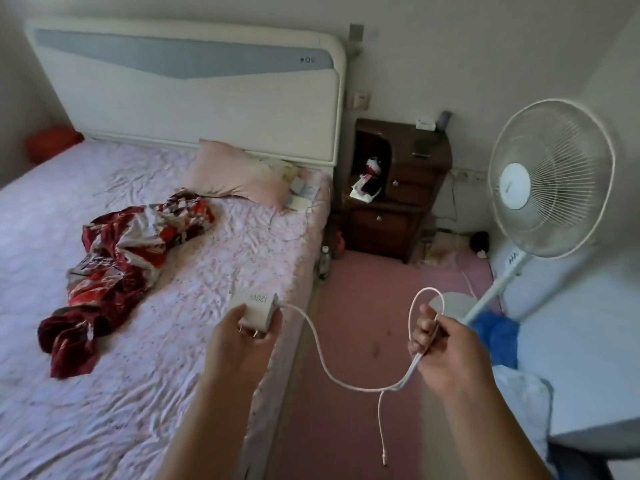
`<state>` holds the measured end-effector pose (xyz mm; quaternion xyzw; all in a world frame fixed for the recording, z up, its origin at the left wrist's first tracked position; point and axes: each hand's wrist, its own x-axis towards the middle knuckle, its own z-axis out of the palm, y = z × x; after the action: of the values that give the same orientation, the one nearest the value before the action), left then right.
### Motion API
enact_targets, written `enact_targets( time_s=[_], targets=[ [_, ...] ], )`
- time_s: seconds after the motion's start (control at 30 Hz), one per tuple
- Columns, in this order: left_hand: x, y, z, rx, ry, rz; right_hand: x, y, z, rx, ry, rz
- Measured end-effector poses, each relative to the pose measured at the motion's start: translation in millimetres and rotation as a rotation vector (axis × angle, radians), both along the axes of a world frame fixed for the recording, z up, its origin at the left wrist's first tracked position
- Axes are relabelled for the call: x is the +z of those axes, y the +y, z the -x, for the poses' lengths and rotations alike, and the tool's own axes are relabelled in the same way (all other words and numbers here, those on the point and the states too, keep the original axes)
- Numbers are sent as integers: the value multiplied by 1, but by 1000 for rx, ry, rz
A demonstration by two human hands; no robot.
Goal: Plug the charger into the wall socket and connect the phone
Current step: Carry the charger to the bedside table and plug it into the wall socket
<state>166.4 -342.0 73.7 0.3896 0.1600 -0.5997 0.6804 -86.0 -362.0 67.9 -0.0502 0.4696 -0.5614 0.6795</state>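
Observation:
My left hand (239, 336) grips a white charger block (258, 310) marked 120W, its two prongs pointing toward me, over the bed's right edge. A white cable (320, 355) runs from the block to my right hand (440, 344), which pinches a looped bundle of it. The free plug end (384, 460) dangles below. A dark phone (423, 147) lies on the brown nightstand (408, 188). One wall socket (360, 98) sits beside the headboard. A power strip (465, 174) lies low on the wall behind the nightstand.
A bed with pink sheet (166, 306), pink pillow (235, 171) and crumpled red clothing (121, 258) fills the left. A white standing fan (547, 178) stands at right. A bottle (323, 261) is on the pink floor (363, 306) by the bed.

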Motion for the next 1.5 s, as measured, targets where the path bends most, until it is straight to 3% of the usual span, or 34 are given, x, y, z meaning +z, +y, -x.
enact_targets(
  time_s=[0.6,1.5],
  targets=[
    [16,-86,90,-5,-58,-18,13,-77,94,-20,1,-12],
    [16,-324,52,-305,-112,17,20,-262,43,-228,-3,-14]
  ],
)
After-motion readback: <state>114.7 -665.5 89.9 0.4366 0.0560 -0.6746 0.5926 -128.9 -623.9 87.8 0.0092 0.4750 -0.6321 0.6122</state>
